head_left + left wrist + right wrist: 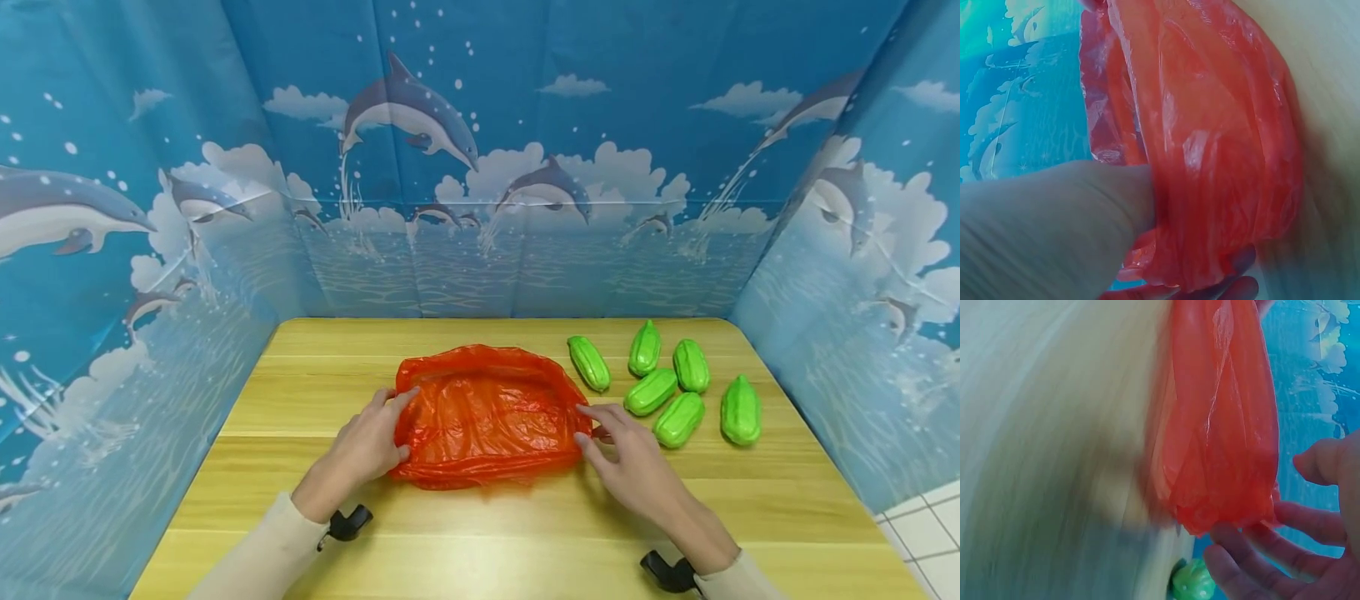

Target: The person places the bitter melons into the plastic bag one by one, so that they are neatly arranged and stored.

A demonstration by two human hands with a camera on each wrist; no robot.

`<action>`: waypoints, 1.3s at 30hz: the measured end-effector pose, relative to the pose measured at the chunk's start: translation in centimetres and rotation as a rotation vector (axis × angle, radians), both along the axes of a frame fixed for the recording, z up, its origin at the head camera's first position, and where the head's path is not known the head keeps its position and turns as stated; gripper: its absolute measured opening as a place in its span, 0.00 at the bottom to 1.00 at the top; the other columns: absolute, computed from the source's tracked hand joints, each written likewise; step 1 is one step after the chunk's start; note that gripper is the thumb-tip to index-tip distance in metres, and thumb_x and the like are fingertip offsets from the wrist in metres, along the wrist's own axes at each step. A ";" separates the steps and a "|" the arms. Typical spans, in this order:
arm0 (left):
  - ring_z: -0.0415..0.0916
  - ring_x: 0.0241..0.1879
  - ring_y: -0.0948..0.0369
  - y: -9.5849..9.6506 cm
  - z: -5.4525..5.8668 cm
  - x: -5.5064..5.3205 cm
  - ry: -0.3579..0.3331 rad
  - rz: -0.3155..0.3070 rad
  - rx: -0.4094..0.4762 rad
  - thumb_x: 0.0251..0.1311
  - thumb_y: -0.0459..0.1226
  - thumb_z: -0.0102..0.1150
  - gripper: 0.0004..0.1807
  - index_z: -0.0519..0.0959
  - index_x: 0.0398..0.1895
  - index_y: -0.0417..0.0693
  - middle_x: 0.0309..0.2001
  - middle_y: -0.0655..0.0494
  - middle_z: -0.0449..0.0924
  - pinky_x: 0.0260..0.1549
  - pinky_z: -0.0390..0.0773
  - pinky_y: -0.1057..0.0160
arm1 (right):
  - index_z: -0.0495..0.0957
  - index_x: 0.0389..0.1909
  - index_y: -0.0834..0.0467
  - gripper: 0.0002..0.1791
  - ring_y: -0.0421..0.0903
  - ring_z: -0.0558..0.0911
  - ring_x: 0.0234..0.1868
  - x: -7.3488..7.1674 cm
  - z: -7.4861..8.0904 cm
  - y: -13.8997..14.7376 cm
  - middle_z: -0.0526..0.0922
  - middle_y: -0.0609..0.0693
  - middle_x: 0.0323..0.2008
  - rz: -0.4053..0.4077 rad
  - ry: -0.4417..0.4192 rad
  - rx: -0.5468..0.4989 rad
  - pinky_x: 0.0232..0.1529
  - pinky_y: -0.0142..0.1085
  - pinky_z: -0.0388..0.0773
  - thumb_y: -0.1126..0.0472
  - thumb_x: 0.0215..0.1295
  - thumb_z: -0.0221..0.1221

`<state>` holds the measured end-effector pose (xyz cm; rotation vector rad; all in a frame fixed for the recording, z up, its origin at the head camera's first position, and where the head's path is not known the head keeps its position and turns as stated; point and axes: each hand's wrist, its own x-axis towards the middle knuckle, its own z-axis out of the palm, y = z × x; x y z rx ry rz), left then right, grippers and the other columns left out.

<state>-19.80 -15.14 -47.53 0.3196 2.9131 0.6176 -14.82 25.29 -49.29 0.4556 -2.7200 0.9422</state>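
Observation:
A red plastic bag (487,417) lies on the wooden table with its mouth spread wide and its rim standing up. My left hand (367,442) holds its left end; in the left wrist view the thumb passes behind the bag's near wall (1204,156), and fingertips (1244,259) show past its end. At the opposite end is my right hand (633,458), fingers spread. The right wrist view shows some of those fingers (1254,556) touching the bag's end (1222,487), while the thumb stands apart from it.
Several green, ridged, elongated pieces lie right of the bag, the nearest green piece (588,363) close to its back right corner and another green piece (741,411) farthest right. A blue dolphin-print curtain (480,258) borders the wooden table (300,392) at the back and sides.

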 end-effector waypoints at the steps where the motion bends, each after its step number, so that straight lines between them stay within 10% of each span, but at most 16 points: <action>1: 0.91 0.57 0.36 0.0 0.0 0.0 0.000 -0.001 -0.003 0.63 0.33 0.87 0.54 0.71 0.91 0.54 0.85 0.29 0.69 0.51 0.95 0.35 | 0.85 0.74 0.62 0.23 0.50 0.94 0.52 0.1 0.1 0.2 0.89 0.61 0.66 0.000 0.010 -0.002 0.55 0.52 0.96 0.60 0.85 0.69; 14: 0.85 0.71 0.31 -0.8 -0.5 -0.6 0.010 -0.021 -0.001 0.61 0.37 0.90 0.56 0.69 0.92 0.53 0.80 0.29 0.77 0.58 0.92 0.28 | 0.88 0.61 0.62 0.12 0.57 0.95 0.51 -1.7 1.7 1.9 0.90 0.60 0.59 -0.028 0.110 -0.071 0.51 0.56 0.97 0.65 0.84 0.69; 39: 0.83 0.72 0.33 -0.9 -0.8 -0.8 0.002 -0.062 0.060 0.62 0.35 0.89 0.54 0.71 0.91 0.52 0.79 0.31 0.79 0.65 0.90 0.29 | 0.71 0.88 0.59 0.37 0.75 0.88 0.67 -11.4 3.5 5.6 0.73 0.76 0.81 -0.004 -0.192 0.148 0.61 0.69 0.90 0.50 0.87 0.67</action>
